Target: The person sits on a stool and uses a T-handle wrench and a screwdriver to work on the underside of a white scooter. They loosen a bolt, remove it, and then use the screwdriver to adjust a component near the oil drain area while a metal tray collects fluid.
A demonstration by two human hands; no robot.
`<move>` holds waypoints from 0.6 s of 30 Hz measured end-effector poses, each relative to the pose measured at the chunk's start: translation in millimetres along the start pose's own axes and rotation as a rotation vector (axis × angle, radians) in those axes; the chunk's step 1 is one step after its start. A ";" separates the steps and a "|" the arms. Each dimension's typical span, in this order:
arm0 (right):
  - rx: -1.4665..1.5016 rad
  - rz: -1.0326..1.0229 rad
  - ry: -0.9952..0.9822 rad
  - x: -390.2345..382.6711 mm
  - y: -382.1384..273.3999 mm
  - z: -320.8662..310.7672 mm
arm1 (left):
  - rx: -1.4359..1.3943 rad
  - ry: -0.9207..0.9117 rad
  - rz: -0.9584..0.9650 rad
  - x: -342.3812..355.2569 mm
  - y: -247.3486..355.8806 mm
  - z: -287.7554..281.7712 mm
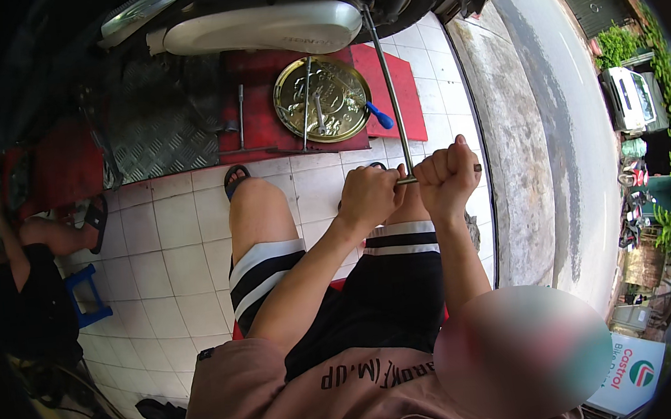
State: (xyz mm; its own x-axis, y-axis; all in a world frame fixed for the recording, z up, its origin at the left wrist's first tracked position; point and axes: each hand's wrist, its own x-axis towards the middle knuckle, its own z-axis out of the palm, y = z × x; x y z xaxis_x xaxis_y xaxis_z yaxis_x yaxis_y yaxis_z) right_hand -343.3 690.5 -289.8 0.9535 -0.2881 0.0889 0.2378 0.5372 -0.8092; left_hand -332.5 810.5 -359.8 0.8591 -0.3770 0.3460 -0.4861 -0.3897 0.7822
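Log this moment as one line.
left hand: grips T-wrench crossbar; right hand: grips crossbar; T-wrench far end: beside silver cover; gold tray: on red platform

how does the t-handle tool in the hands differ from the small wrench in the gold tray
The T-handle tool is gripped by the left hand and right hand; the small wrench lies in the gold tray.
The T-handle tool looks much longer than the small wrench.
Both look metallic.
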 end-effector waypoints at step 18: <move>-0.999 -0.219 -0.255 -2.5 7.8 30.8 | -0.516 0.051 -0.030 2.1 -16.3 40.9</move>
State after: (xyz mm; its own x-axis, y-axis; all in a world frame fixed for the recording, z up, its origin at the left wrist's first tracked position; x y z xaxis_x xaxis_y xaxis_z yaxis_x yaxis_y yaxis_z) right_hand -338.1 719.9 -278.5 0.9466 -0.0624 0.3163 0.2591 -0.4367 -0.8615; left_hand -329.3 781.8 -392.9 0.8848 -0.3251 0.3340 -0.3295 0.0704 0.9415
